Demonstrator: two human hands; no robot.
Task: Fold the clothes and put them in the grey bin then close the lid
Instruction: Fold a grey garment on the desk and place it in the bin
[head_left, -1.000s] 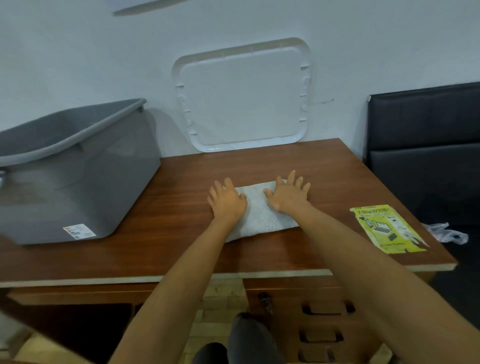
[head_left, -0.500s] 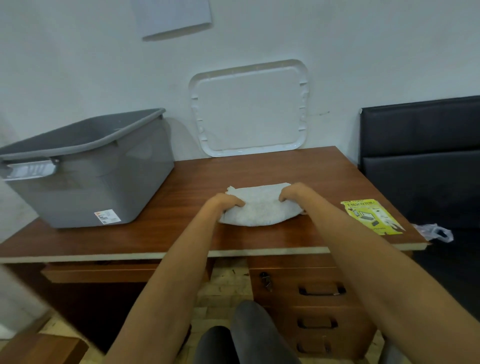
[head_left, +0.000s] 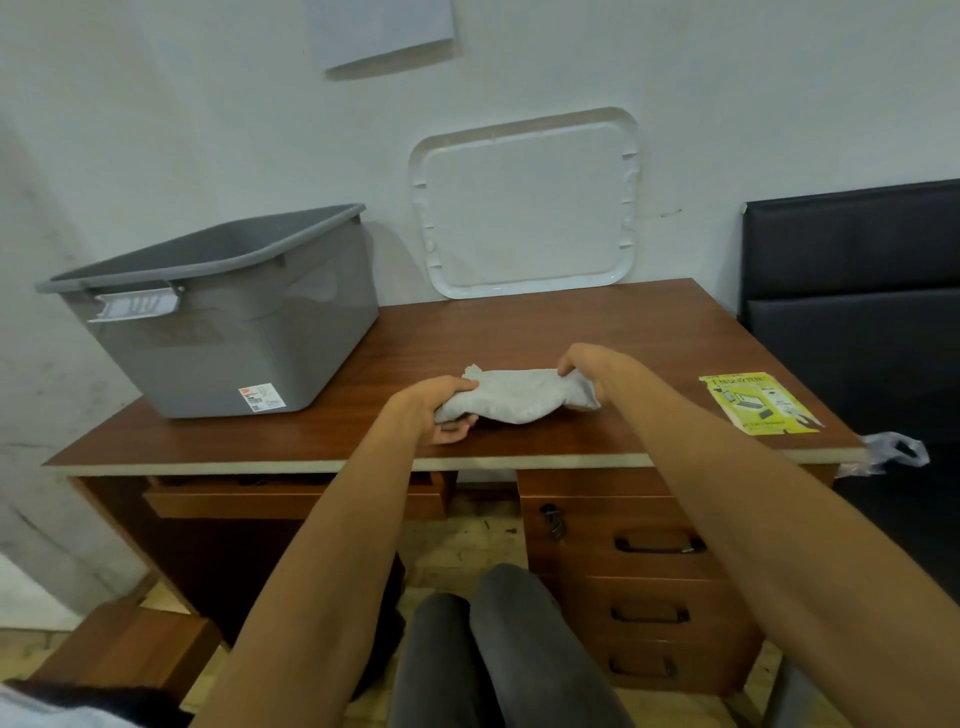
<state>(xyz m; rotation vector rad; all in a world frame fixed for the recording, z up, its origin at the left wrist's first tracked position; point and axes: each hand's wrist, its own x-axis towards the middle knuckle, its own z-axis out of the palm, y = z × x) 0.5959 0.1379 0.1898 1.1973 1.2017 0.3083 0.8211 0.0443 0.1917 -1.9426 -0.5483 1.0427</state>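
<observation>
left hand (head_left: 434, 410) and right hand (head_left: 584, 371) grip folded cloth (head_left: 511, 397) by its ends, near desk (head_left: 597, 332) front edge | grey bin (head_left: 228, 332) open, desk's left end | lid (head_left: 527, 202) leans on wall

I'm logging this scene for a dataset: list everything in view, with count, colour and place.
bin: 1, grey, desk's left end.
lid: 1, white, leaning on wall behind desk.
folded cloth: 1, light grey, mid-desk.
desk: 1, brown wood, centre of view.
leaflet: 1, yellow, desk's right edge.
plastic bag: 1, clear, off desk's right corner.
seat: 1, black, right of desk.
paper: 1, pale, on wall.
left hand: 1, bare, grips cloth's left end.
right hand: 1, bare, grips cloth's right end.
</observation>
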